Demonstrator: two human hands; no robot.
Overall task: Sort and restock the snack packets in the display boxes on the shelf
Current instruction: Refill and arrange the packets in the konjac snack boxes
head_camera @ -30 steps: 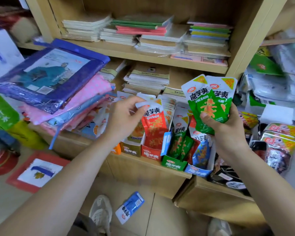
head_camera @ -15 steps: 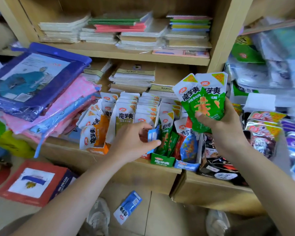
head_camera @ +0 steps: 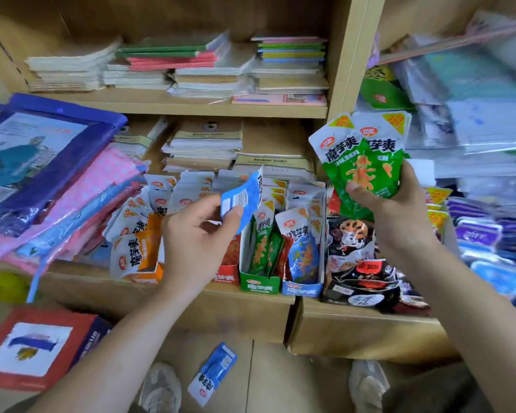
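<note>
Two hands, left hand (head_camera: 197, 234) and right hand (head_camera: 399, 216) mid-frame, two green packets (head_camera: 361, 162) upper right, one blue packet (head_camera: 245, 198) centre, one floor packet (head_camera: 213, 374) bottom centre, two shoes (head_camera: 161, 386) at bottom edge, four coloured display boxes (head_camera: 259, 284) centre.

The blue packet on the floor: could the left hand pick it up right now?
Probably not straight away. The left hand pinches a second blue packet up at the display boxes, and the floor packet lies well below the shelf, between the shoes. Nothing covers it, though.

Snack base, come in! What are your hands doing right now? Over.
Left hand pinches blue packet above display boxes. Right hand grips green packets. Fallen packet lies on floor.
</note>
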